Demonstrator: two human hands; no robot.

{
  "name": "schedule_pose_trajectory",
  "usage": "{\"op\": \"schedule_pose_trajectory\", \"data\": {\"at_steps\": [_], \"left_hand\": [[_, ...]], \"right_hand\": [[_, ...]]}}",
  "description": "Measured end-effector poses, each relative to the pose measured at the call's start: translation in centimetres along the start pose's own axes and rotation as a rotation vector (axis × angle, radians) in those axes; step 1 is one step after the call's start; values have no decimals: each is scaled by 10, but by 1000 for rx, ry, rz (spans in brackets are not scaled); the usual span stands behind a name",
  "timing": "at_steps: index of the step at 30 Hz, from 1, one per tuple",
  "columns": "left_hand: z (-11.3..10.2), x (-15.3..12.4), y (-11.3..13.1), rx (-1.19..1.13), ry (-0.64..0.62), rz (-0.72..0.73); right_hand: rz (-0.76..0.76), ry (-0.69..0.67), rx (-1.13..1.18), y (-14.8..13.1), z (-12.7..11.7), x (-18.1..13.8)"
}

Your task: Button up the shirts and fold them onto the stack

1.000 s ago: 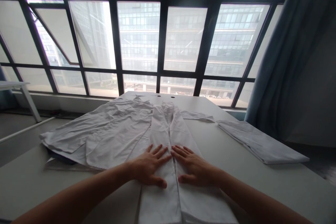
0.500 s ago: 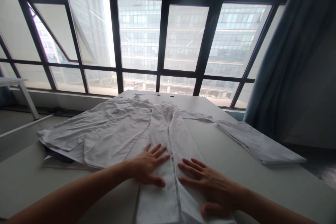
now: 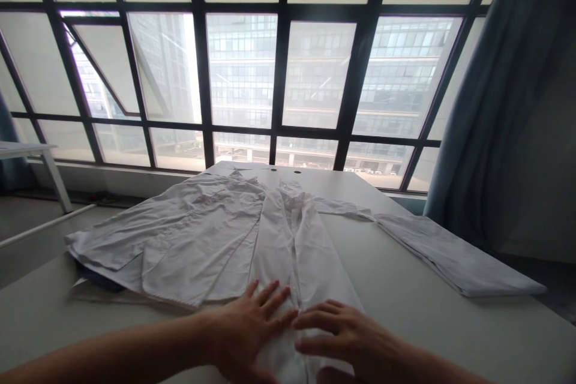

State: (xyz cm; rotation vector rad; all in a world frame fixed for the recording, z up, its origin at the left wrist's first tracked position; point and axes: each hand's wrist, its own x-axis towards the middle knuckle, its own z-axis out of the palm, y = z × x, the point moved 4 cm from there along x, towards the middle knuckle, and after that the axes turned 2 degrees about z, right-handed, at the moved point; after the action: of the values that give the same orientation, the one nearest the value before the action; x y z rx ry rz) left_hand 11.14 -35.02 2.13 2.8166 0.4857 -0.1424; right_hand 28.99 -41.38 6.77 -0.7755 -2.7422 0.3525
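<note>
A long white garment (image 3: 274,240) lies lengthwise before me, with a narrow gap running down its middle; its exact kind is hard to tell. My left hand (image 3: 252,330) rests palm down on the garment's near left part, fingers spread. On the other side of the gap, my right hand (image 3: 346,336) lies on the cloth with its fingers stretched out and slightly bent, their tips near the left hand's fingers. The lower parts of both hands run close to the bottom of the view. Neither hand appears to grip the fabric.
More crumpled white clothing (image 3: 180,234) spreads over the left of the white table (image 3: 405,288). A folded white cloth (image 3: 459,258) lies on the right side. Beyond are large windows (image 3: 243,72), a blue-grey curtain (image 3: 472,132) at right and another white table (image 3: 31,149) at left.
Both hands have slid nearer to me along the garment and come closer together. The right hand's fingers have bent a little. The view has tilted slightly upward.
</note>
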Motion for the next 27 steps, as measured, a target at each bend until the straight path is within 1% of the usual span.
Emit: {"op": "schedule_pose_trajectory", "data": {"at_steps": [2,4,5,7,8,10,12,14,17,22,25,27], "left_hand": [[-8,-1,4,-3,2,35],[-21,7,-8,-16,43,55],[-29,14,-20,-19,77,52],[-42,34,-55,27,179,-3],[-44,45,-73,53,182,7],[-42,68,-109,71,116,26],[-40,89,-143,80,105,-23],[-40,109,-170,89,103,-77],[-46,135,-205,112,131,-132],[-62,167,-259,138,212,-255],[-68,180,-281,147,240,-327],[-71,185,-288,154,251,-351]], "right_hand": [[1,84,-16,10,-4,9],[-22,123,-35,20,-1,17],[-32,132,-49,26,3,22],[-41,133,-86,37,13,29],[-38,132,-105,42,19,32],[-25,130,-122,51,27,36],[-21,115,-121,58,32,37],[-29,76,-128,63,35,37],[-56,35,-169,70,37,36],[-91,60,-274,84,48,36],[-106,98,-311,89,59,36],[-111,110,-304,90,63,36]]}}
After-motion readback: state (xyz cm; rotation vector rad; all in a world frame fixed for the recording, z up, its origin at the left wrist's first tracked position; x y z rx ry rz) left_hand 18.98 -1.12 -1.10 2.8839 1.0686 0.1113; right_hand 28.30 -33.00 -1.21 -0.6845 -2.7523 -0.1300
